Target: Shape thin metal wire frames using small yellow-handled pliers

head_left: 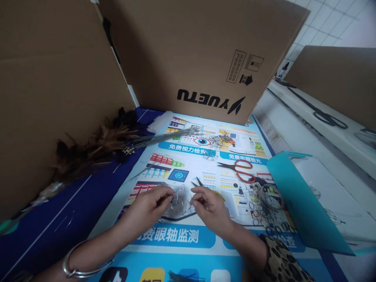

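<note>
My left hand (160, 199) is closed in a pinch on a thin wire (179, 200), which bends into fine loops between my hands. My right hand (210, 206) faces it, thumb and fingertips pinched at the wire's other side. Dark pointed blades (197, 182) of small scissors stick out past my right fingers, with a yellow handle (219, 194) behind the hand. Whether my palm grips these scissors or they lie behind it, I cannot tell. Red-handled scissors (242, 169) lie farther off on the printed mat (190, 260).
A bundle of straight wires (170, 136) lies at the back, near small wire pieces (217, 143). Brown feathers (88, 147) line the left side. At right are a wire coil with dark rings (272, 199) and a teal folder (305, 203). Cardboard (199, 51) stands behind.
</note>
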A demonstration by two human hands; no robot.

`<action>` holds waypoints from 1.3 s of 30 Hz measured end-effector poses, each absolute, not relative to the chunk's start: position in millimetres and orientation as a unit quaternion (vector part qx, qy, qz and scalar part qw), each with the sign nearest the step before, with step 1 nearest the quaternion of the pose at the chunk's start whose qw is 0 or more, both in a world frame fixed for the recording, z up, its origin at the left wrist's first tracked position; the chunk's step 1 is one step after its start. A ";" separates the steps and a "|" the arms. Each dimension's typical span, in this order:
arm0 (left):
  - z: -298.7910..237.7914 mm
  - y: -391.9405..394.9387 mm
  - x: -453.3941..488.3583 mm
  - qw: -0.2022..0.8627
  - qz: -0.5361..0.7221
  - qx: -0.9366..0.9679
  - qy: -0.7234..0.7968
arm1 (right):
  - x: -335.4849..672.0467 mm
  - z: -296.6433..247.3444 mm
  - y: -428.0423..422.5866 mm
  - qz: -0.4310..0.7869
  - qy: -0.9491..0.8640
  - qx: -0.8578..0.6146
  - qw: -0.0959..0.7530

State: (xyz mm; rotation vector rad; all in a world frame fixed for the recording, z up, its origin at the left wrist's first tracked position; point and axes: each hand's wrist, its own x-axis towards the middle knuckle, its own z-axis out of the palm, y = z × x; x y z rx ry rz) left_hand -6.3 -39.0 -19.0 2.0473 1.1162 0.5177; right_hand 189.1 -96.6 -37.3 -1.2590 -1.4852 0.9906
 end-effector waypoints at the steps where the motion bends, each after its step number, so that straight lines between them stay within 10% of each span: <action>1: -18.2 -39.0 -6.7 0.352 0.198 0.807 0.430 | 189.5 -38.2 -96.8 0.392 -0.618 -0.511 0.451; 39: -9.7 -39.6 -14.0 0.250 0.126 0.879 0.387 | 187.5 -40.0 -108.0 0.177 -0.801 -0.489 0.296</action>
